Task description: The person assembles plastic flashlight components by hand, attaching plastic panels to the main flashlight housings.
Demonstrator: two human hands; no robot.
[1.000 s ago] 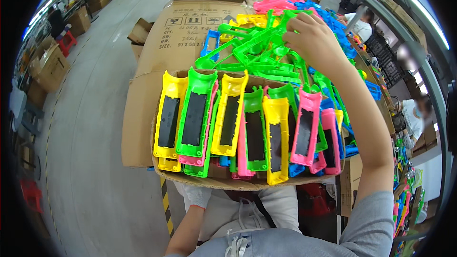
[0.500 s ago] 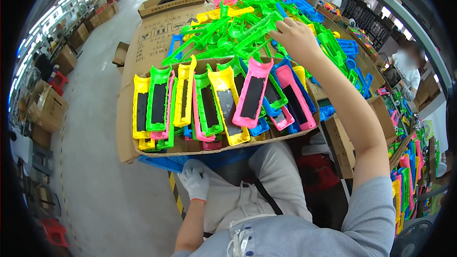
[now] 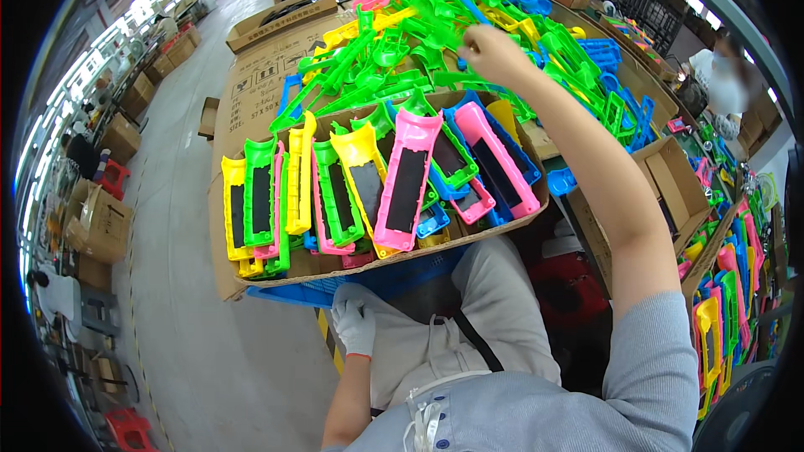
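Note:
My right hand is stretched over a heap of plastic shells, mostly green. Its fingers are curled together; whatever they hold, if anything, is hidden. A blurred green shell lies just beyond the fingertips. My left hand, in a white glove, rests on my thigh with loosely bent, slightly parted fingers and nothing visible in it. In front of me a cardboard box holds a row of trough-shaped shells with dark strips inside. Among them are a pink shell, a yellow shell and a green shell.
A blue crate shows under the box's near edge. Beyond the heap stands a low carton. To the right are an open carton and bundles of coloured shells. Another person is at the far right.
The view has turned slightly, shifting the box. My right hand has moved a little left and up; the green shell by its fingers now appears blurred. My left hand stays on my thigh.

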